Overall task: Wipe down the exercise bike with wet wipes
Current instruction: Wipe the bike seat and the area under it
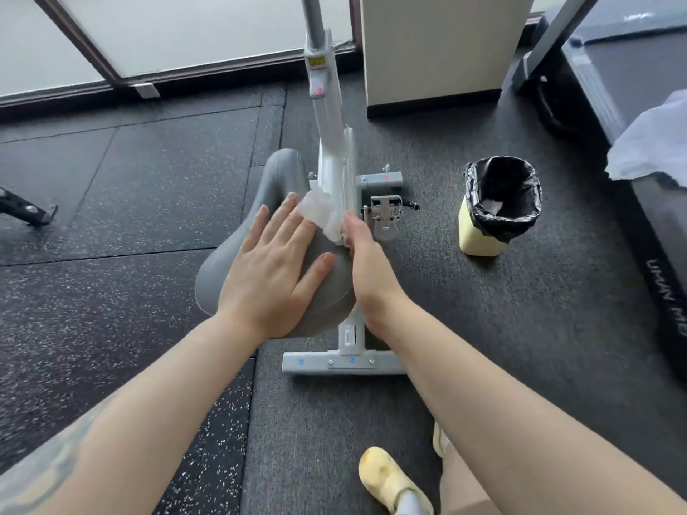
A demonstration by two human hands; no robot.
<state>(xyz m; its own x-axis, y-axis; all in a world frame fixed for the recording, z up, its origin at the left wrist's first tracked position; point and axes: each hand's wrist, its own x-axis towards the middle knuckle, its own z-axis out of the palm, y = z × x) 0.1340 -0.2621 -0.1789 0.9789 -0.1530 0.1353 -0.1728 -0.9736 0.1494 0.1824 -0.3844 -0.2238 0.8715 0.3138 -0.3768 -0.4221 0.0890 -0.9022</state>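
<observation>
The exercise bike stands in front of me, seen from above: a grey saddle [277, 180], a white frame [329, 143] running away from me and a grey rear foot bar [316, 364]. My left hand [275, 265] lies flat on the saddle with its fingers spread. My right hand [362, 262] is at the saddle's right edge and pinches a crumpled white wet wipe [321, 211] against the frame where it meets the saddle. A metal pedal [384, 215] sticks out to the right of the wipe.
A pale yellow bin [479, 239] with a black liner holding a used wipe stands right of the bike. A treadmill [632, 87] with white cloth on it fills the far right. A white pillar [442, 50] and window frames are ahead. My yellow shoe [386, 477] is below.
</observation>
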